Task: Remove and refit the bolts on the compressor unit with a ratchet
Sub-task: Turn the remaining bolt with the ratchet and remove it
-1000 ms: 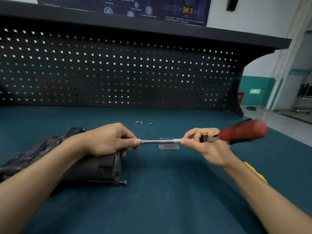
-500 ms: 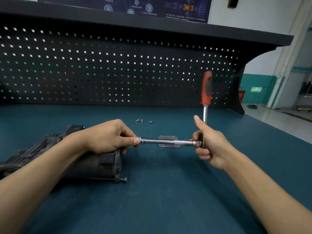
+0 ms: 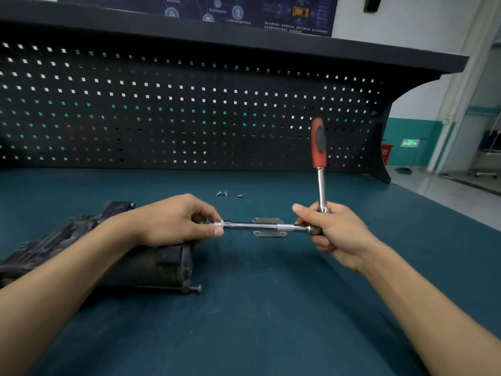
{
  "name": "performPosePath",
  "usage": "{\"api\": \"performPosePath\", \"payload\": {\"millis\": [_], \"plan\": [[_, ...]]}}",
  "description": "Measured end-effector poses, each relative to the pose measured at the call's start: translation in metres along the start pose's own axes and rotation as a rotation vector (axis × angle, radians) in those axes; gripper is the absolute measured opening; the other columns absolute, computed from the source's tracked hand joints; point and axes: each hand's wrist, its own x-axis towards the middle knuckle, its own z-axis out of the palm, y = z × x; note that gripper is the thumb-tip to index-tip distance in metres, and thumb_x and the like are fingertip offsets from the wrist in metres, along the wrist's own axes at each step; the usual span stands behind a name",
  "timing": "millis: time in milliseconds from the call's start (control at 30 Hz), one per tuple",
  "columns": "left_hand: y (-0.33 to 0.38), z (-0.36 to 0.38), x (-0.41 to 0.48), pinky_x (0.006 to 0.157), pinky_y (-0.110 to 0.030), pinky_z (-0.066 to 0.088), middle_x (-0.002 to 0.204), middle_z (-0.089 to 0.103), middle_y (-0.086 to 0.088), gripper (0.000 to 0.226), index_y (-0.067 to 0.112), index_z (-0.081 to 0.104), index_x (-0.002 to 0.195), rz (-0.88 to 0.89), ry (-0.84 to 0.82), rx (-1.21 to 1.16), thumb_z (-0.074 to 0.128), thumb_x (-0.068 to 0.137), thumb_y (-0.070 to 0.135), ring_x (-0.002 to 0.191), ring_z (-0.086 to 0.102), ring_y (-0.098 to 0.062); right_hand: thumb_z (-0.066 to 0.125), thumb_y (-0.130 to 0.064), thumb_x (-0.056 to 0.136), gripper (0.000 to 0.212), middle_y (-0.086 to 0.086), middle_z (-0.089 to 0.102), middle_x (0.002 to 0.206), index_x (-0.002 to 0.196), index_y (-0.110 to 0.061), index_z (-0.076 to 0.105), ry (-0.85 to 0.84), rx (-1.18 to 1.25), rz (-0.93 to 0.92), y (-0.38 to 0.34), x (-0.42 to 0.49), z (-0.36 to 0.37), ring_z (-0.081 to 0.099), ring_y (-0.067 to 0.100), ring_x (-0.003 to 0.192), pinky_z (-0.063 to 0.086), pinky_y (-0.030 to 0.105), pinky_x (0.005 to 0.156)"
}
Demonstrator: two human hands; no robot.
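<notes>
Compressor unit (image 3: 151, 270) lies on the bench (image 3: 271, 308) right under the left hand (image 3: 173, 221) — whose fingertips pinch the socket end of the extension bar (image 3: 260, 226). Right hand (image 3: 333, 232) curls round the ratchet (image 3: 321, 180) head, handle upright above its fingers, probably steadying the tool for fitting. Loose bolts (image 3: 226, 194) sit beyond the fingers — parked clear.

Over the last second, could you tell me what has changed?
The ratchet swung from pointing right to upright, as the right hand shifted from the extension bar to grip its head. The left hand still pinches the socket end; compressor, plate and loose bolts unmoved.
</notes>
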Motion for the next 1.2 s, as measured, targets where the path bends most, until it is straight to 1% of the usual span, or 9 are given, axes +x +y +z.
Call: {"api": "performPosePath", "payload": {"millis": [167, 300, 400, 567, 700, 800, 900, 1067, 1200], "plan": [[0.0, 0.0, 0.001, 0.073, -0.036, 0.048, 0.063, 0.064, 0.005, 0.027, 0.026, 0.073, 0.092, -0.005, -0.016, -0.003, 0.064, 0.087, 0.051, 0.064, 0.055, -0.011, 0.085, -0.033, 0.059, 0.039, 0.004, 0.063, 0.064, 0.06, -0.008, 0.055, -0.08, -0.085, -0.26, -0.004, -0.003, -0.006, 0.033, 0.014, 0.047, 0.027, 0.02, 0.042], [0.002, 0.0, -0.001, 0.081, -0.041, 0.049, 0.062, 0.066, 0.004, 0.042, 0.032, 0.073, 0.091, -0.005, -0.02, 0.014, 0.054, 0.077, 0.066, 0.073, 0.058, -0.027, 0.084, -0.018, 0.062, 0.027, 0.004, 0.07, 0.073, 0.051, -0.014, 0.06, -0.196, -0.167, -0.391, 0.0, -0.002, -0.01, 0.052, 0.003, 0.049, 0.037, 0.011, 0.05], [0.003, 0.0, -0.002, 0.084, -0.041, 0.048, 0.064, 0.068, 0.003, 0.044, 0.032, 0.073, 0.093, -0.007, -0.024, 0.033, 0.052, 0.078, 0.067, 0.089, 0.062, -0.035, 0.083, -0.02, 0.063, 0.026, -0.002, 0.07, 0.08, 0.051, -0.014, 0.061, -0.229, -0.256, -0.42, 0.006, 0.002, -0.013, 0.059, 0.005, 0.064, 0.042, 0.013, 0.064], [0.003, 0.0, -0.002, 0.084, -0.04, 0.048, 0.064, 0.068, 0.005, 0.034, 0.029, 0.074, 0.095, -0.012, -0.02, 0.046, 0.056, 0.089, 0.057, 0.092, 0.062, -0.034, 0.085, -0.028, 0.058, 0.024, -0.007, 0.071, 0.091, 0.052, -0.018, 0.064, -0.191, -0.301, -0.395, 0.009, 0.009, -0.018, 0.064, 0.01, 0.084, 0.047, 0.02, 0.078], [0.002, -0.001, -0.002, 0.085, -0.042, 0.048, 0.062, 0.069, 0.007, 0.027, 0.03, 0.075, 0.096, -0.025, -0.012, 0.044, 0.058, 0.093, 0.05, 0.079, 0.058, -0.027, 0.084, -0.023, 0.067, 0.022, -0.006, 0.072, 0.08, 0.058, -0.015, 0.067, -0.163, -0.213, -0.393, 0.009, 0.007, -0.012, 0.062, 0.004, 0.068, 0.045, 0.011, 0.061], [0.004, -0.002, -0.003, 0.084, -0.042, 0.048, 0.063, 0.069, 0.005, 0.038, 0.031, 0.077, 0.094, -0.018, -0.018, 0.022, 0.055, 0.083, 0.06, 0.077, 0.056, -0.018, 0.081, -0.046, 0.065, 0.038, 0.007, 0.06, 0.065, 0.063, -0.009, 0.07, -0.072, -0.172, -0.291, 0.006, 0.004, -0.006, 0.045, 0.011, 0.051, 0.03, 0.015, 0.042], [0.003, -0.002, -0.003, 0.082, -0.044, 0.048, 0.064, 0.069, 0.003, 0.038, 0.033, 0.077, 0.091, 0.006, -0.031, 0.023, 0.054, 0.082, 0.063, 0.076, 0.054, -0.019, 0.078, -0.061, 0.052, 0.047, 0.016, 0.068, 0.081, 0.06, -0.016, 0.068, -0.019, -0.085, -0.082, -0.001, 0.003, -0.003, 0.042, 0.011, 0.043, 0.023, 0.017, 0.034], [0.001, -0.002, -0.003, 0.082, -0.043, 0.048, 0.063, 0.068, 0.003, 0.038, 0.036, 0.078, 0.096, 0.021, -0.022, 0.022, 0.055, 0.082, 0.063, 0.076, 0.055, -0.018, 0.076, -0.054, 0.07, 0.043, 0.009, 0.071, 0.093, 0.075, -0.015, 0.059, -0.027, 0.023, 0.153, -0.005, 0.003, -0.004, 0.036, 0.007, 0.036, 0.021, 0.017, 0.03], [0.002, -0.002, -0.003, 0.082, -0.042, 0.048, 0.064, 0.068, 0.002, 0.041, 0.034, 0.078, 0.096, 0.029, -0.029, 0.028, 0.055, 0.081, 0.063, 0.076, 0.057, -0.017, 0.07, -0.038, 0.09, 0.03, 0.005, 0.061, 0.076, 0.072, -0.016, 0.061, -0.001, -0.013, 0.214, -0.003, 0.002, -0.005, 0.038, 0.008, 0.034, 0.022, 0.016, 0.03]]}}
